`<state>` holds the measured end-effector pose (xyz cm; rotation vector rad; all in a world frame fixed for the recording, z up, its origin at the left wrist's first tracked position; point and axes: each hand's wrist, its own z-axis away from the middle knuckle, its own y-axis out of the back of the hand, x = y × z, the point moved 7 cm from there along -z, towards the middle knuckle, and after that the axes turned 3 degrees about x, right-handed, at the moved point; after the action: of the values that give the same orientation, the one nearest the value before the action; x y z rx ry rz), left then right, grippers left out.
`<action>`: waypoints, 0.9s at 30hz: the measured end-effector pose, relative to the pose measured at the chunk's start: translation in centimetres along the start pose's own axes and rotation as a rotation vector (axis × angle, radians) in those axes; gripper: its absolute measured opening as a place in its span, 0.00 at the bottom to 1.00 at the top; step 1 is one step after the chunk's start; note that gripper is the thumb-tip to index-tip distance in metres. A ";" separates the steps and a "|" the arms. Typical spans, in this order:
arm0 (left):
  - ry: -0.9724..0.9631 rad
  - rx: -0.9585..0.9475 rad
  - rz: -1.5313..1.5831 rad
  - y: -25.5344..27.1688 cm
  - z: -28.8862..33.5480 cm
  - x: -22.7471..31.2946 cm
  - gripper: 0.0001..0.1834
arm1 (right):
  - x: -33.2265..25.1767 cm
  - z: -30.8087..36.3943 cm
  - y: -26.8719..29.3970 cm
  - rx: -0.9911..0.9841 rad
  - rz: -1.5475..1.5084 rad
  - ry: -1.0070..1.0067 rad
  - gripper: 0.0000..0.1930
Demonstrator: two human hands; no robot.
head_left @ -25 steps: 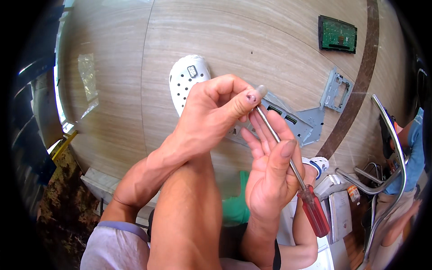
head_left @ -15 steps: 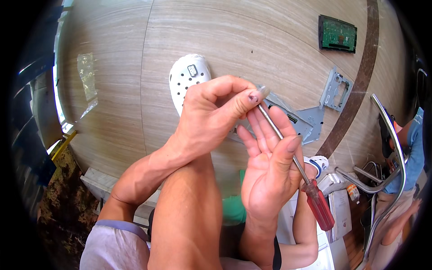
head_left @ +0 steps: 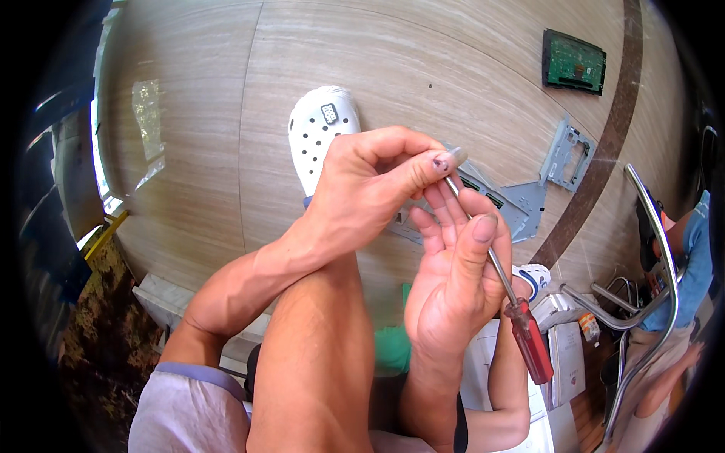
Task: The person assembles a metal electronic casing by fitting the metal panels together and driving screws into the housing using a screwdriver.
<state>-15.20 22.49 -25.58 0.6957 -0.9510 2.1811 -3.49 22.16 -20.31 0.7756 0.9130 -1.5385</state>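
A screwdriver with a clear red handle (head_left: 532,349) and a thin metal shaft slants between my hands. At the upper end, the thumb and fingertips of my left hand (head_left: 355,189) pinch its tip; whether something small sits there is hidden. My right hand (head_left: 449,294), palm up, holds the shaft between thumb and index finger, with the other fingers loosely curled. The handle hangs free below that hand, toward the lower right. Beyond my fingers, on the floor, lies a grey metal plate (head_left: 529,204) with dark slots, partly covered by my hands.
A green circuit board in a black frame (head_left: 574,62) and a grey metal bracket (head_left: 570,155) lie on the tiled floor (head_left: 453,60). My white clog (head_left: 321,136) stands left of them. At right are a bent chrome tube frame (head_left: 671,279), boxes (head_left: 566,362) and another person's blue clothing (head_left: 686,257).
Both hands have shifted slightly right in the picture. The screwdriver's handle has swung a little to the left, so the tool stands steeper. The grips look the same.
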 end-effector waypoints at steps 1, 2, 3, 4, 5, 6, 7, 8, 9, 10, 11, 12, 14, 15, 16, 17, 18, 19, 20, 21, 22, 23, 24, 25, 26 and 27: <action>0.017 0.002 0.003 0.0 0.0 0.0 0.06 | -0.1 -0.1 -0.1 0.004 0.005 0.010 0.19; 0.016 0.003 0.004 0.1 0.0 0.0 0.06 | -0.2 -0.2 -0.1 0.009 0.010 0.021 0.19; 0.015 -0.001 -0.017 0.1 -0.1 -0.2 0.07 | -0.1 -0.3 -0.1 0.008 0.010 0.020 0.19; 0.016 -0.007 -0.036 0.2 -0.1 -0.3 0.07 | -0.1 -0.4 0.0 0.013 0.013 0.030 0.19; 0.016 -0.006 -0.035 0.2 -0.2 -0.4 0.07 | -0.1 -0.5 0.1 0.019 0.016 0.040 0.19; 0.006 -0.007 -0.050 0.2 -0.3 -0.5 0.07 | -0.1 -0.6 0.1 0.018 0.017 0.040 0.19; -0.003 -0.007 -0.064 0.1 -0.3 -0.5 0.08 | -0.2 -0.7 0.2 0.015 0.020 0.045 0.18; -0.001 -0.005 -0.064 0.2 -0.3 -0.6 0.08 | -0.1 -0.7 0.2 0.013 0.023 0.049 0.18; -0.002 -0.013 -0.043 0.1 -0.3 -0.8 0.10 | 0.0 -0.7 0.3 0.013 0.024 0.046 0.18; -0.003 -0.023 -0.021 0.1 -0.2 -0.8 0.12 | 0.1 -0.7 0.4 0.012 0.020 0.037 0.18; -0.002 -0.021 -0.021 0.2 -0.2 -0.6 0.12 | 0.2 -0.8 0.5 0.011 0.017 0.027 0.18; 0.018 0.000 -0.105 0.7 -0.2 -0.4 0.15 | 0.3 -0.8 0.6 0.010 0.018 0.025 0.18; 0.037 0.014 -0.181 0.9 -0.5 -0.2 0.18 | 0.2 -0.9 1.4 0.059 0.081 0.022 0.18; -0.032 0.086 -0.185 1.3 -0.6 0.3 0.19 | 0.2 -1.1 1.7 0.059 0.086 0.025 0.18; -0.102 0.164 -0.194 2.0 -0.6 0.8 0.20 | 0.5 -1.1 2.1 0.062 0.104 0.012 0.18; -0.102 0.167 -0.194 2.3 -0.6 0.8 0.20 | 0.8 -1.2 2.4 0.066 0.124 0.000 0.17; -0.088 0.224 -0.170 3.0 -0.5 0.8 0.20 | 1.1 -1.2 2.5 0.064 0.124 -0.001 0.17; -0.071 0.281 -0.144 3.7 -0.4 0.6 0.19 | 1.5 -1.2 2.7 0.068 0.182 -0.005 0.17; -0.078 0.321 -0.123 4.0 -0.3 0.4 0.18 | 1.7 -1.2 2.9 0.073 0.240 -0.008 0.16; -0.077 0.325 -0.121 4.3 -0.2 0.2 0.18 | 2.0 -1.2 2.9 0.070 0.242 -0.010 0.16; -0.082 0.320 -0.124 4.6 -0.2 0.1 0.18 | 1.9 -1.3 2.8 0.059 0.305 0.023 0.16; -0.086 0.317 -0.126 4.8 -0.2 0.0 0.17 | 1.9 -1.4 2.6 0.046 0.369 0.056 0.15; -0.085 0.322 -0.126 5.0 -0.1 -0.1 0.17 | 1.9 -1.5 2.4 0.043 0.370 0.052 0.15; -0.080 0.318 -0.135 5.2 -0.1 -0.2 0.16 | 1.7 -1.6 2.1 0.048 0.414 0.063 0.15; -0.074 0.311 -0.142 5.1 -0.2 -0.3 0.15 | 1.5 -1.7 2.0 0.056 0.461 0.077 0.15; -0.074 0.312 -0.140 5.1 -0.1 -0.4 0.15 | 1.5 -1.8 2.0 0.055 0.463 0.077 0.15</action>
<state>-18.70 19.80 -28.12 0.9645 -0.5814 2.2125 -1.74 22.88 -22.72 1.0118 0.6866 -1.1352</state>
